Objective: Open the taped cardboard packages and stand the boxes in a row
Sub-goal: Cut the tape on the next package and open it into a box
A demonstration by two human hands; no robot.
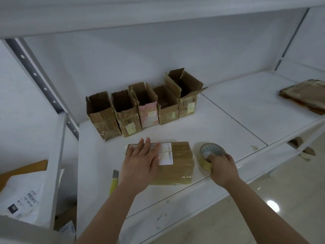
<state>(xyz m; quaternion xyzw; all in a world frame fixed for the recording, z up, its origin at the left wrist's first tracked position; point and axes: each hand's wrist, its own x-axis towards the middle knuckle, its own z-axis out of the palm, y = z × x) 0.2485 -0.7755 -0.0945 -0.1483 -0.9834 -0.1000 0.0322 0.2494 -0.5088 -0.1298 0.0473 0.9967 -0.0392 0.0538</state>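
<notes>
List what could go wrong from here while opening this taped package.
The utility knife lies beside the left hand, which presses flat on the taped package; cutting toward it could nick fingers. The right hand grips the tape roll near the shelf edge, where it might drop.

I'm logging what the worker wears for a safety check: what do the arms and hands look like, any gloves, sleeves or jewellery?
Both arms are bare up to the frame's bottom edge, with no sleeves in view. The left hand and the right hand wear no gloves. No watch, bracelet or ring shows on the visible sides of the wrists and fingers. No markings visible.
</notes>
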